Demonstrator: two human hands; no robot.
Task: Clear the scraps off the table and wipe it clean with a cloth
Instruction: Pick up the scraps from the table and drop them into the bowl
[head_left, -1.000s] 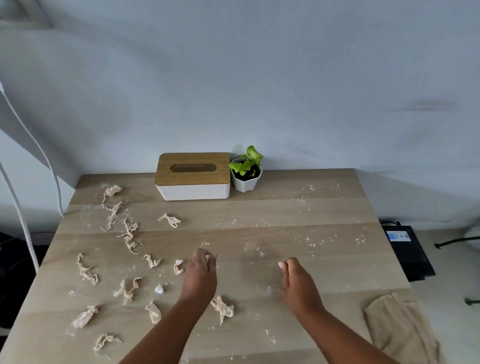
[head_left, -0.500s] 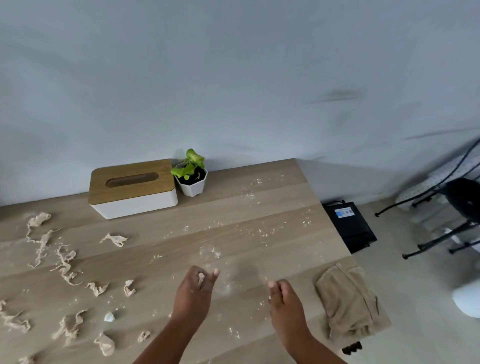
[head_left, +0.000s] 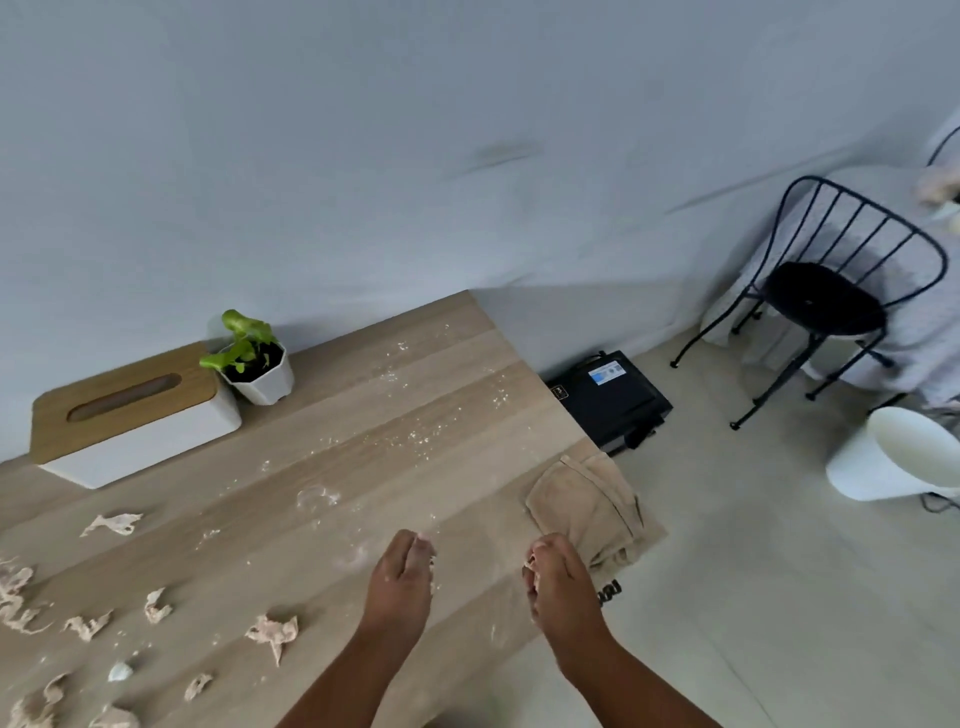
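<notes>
Torn beige scraps (head_left: 272, 631) lie scattered over the left part of the wooden table (head_left: 415, 395), among fine white crumbs. My left hand (head_left: 400, 577) hovers over the table's middle with fingertips bunched, pinching a small scrap. My right hand (head_left: 558, 577) is curled near the table's right edge, and a beige scrap shows inside its fingers. A crumpled beige cloth (head_left: 587, 509) lies on the table's right corner, just beyond my right hand.
A tissue box (head_left: 130, 415) with a wooden lid and a small potted plant (head_left: 254, 358) stand at the back by the wall. On the floor to the right are a black box (head_left: 613, 397), a black wire chair (head_left: 831, 301) and a white bin (head_left: 893, 452).
The view has swung to the right, bringing the chair and white bin into sight. Both hands have moved right toward the table's edge, and the right hand has curled tighter.
</notes>
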